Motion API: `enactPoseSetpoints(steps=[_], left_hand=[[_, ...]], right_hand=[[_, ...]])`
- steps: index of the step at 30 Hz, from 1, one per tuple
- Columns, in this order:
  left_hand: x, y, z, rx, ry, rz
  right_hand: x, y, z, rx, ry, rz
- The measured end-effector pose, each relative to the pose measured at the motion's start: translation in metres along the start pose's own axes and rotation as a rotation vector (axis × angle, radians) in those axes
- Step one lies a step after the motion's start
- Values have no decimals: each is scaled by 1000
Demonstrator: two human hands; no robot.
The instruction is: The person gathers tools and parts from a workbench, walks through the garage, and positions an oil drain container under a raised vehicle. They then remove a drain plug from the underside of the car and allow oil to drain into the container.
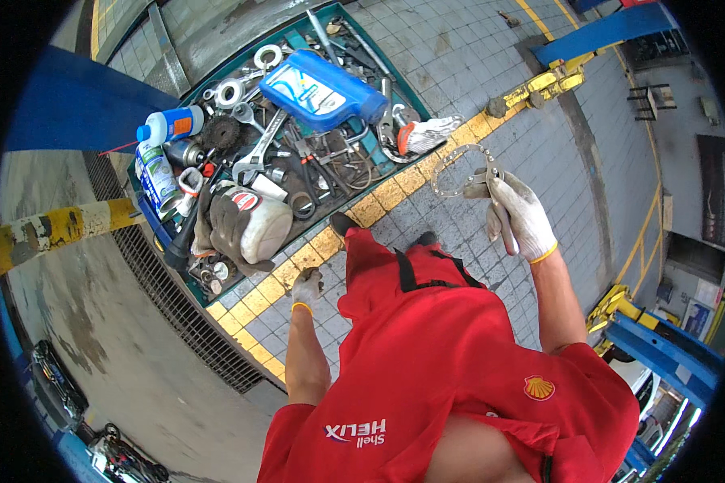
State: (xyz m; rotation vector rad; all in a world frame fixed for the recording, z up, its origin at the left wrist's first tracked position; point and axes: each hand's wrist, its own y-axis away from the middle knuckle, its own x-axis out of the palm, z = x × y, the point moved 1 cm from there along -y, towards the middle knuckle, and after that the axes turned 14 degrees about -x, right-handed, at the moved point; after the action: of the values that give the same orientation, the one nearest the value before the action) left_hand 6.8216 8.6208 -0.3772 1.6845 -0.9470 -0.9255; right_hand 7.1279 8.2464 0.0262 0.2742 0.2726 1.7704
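My right hand (517, 211), in a soiled white work glove, grips the handle end of a metal handcuff-type oil filter wrench (441, 172). The wrench's riveted band forms a loop to the left of my fingers, above the tiled floor. My left hand (307, 286), gloved too, hangs low by the near edge of a green tool tray (412, 90); its fingers curl inward and no object shows in them. Closest to it in the tray are a dark work glove (225, 220) and a dirty white container (269, 226). An adjustable wrench (260, 151) lies farther in.
A blue oil bottle (323, 90) lies across the tray's loose tools. A spray can (157, 175) and a blue-and-white bottle (172, 125) sit at its left end. Lift arms stand around: yellow-striped (66, 226) at left, yellow (544, 84) at upper right. A floor grating (175, 290) runs on the left.
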Motion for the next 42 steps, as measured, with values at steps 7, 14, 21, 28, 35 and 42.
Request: enactPoseSetpoints(steps=[7, 14, 21, 28, 35, 42], left_hand=[[42, 23, 11, 48, -70, -45], [114, 61, 22, 95, -265, -107], [202, 61, 28, 0, -437, -30], [314, 17, -25, 552, -1130, 396], [522, 47, -109, 164, -978, 222], [755, 73, -171, 159, -1233, 224]], right_hand=[[-77, 38, -18, 1, -190, 0], [-177, 90, -42, 34, -436, 1], [-285, 160, -50, -133, -496, -26], [-395, 204, -68, -265, -574, -191], [-555, 207, -112, -362, -966, -458], [-721, 248, -109, -530, -1143, -711]])
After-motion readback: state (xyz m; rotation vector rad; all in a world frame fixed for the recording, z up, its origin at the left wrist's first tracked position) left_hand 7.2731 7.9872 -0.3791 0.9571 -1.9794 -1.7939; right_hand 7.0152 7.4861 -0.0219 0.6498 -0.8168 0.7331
